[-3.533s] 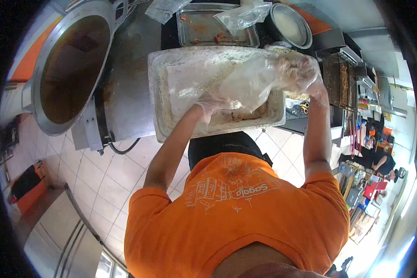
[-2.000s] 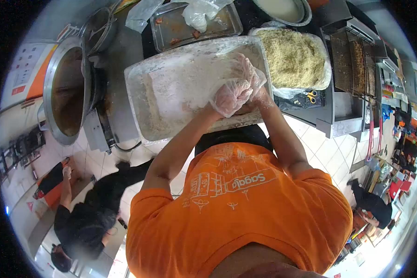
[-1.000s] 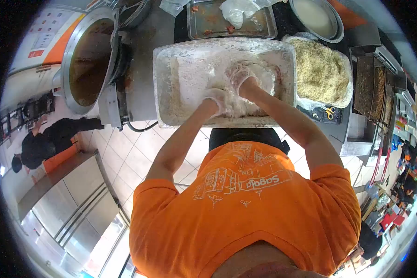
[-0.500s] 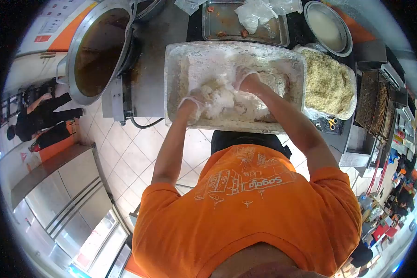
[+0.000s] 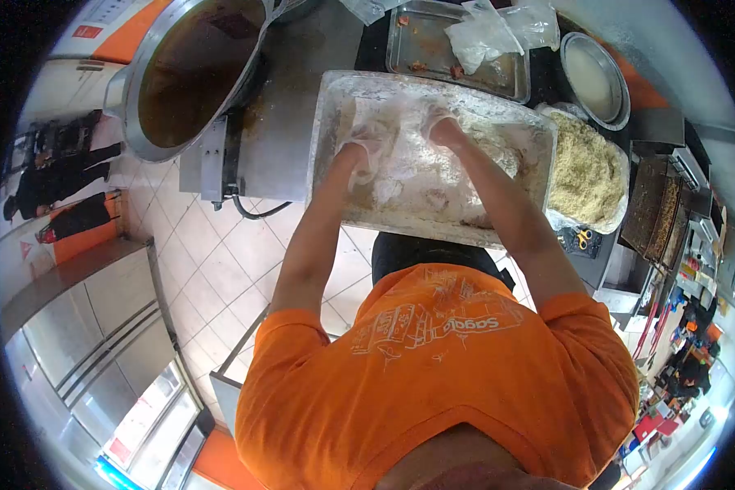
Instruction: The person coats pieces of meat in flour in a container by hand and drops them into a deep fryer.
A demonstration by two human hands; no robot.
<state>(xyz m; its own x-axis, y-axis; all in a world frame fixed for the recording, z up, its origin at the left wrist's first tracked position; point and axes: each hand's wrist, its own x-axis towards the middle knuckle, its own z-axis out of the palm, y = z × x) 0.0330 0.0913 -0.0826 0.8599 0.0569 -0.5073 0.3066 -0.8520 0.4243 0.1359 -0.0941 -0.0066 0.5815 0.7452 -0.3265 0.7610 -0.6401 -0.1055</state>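
Note:
A large pale rectangular tub (image 5: 420, 230) of white flour (image 5: 404, 192) stands in front of me, slightly tilted in the view. Both hands are inside it, in clear plastic gloves dusted with flour. My left hand (image 5: 371, 150) is near the tub's left side, smeared by motion. Farther right and near the back wall is my right hand (image 5: 439, 126), its fingers mostly hidden by flour and blur. Pale floury lumps (image 5: 502, 155) lie to the right of my right hand; their kind is not clear. Whether either hand holds anything is hidden.
On the left is a big pot of brown liquid (image 5: 189, 82). Behind the tub sits a metal tray (image 5: 420, 51) with plastic bags (image 5: 486, 41). A bowl of whitish liquid (image 5: 590, 77), yellowish crumbs (image 5: 584, 171) and yellow-handled scissors (image 5: 582, 238) are at right. Another person (image 5: 53, 184) is far left.
Both hands have moved toward the back of the tub, the left one most. The flour between them looks more spread out. The whole view has shifted and turned slightly.

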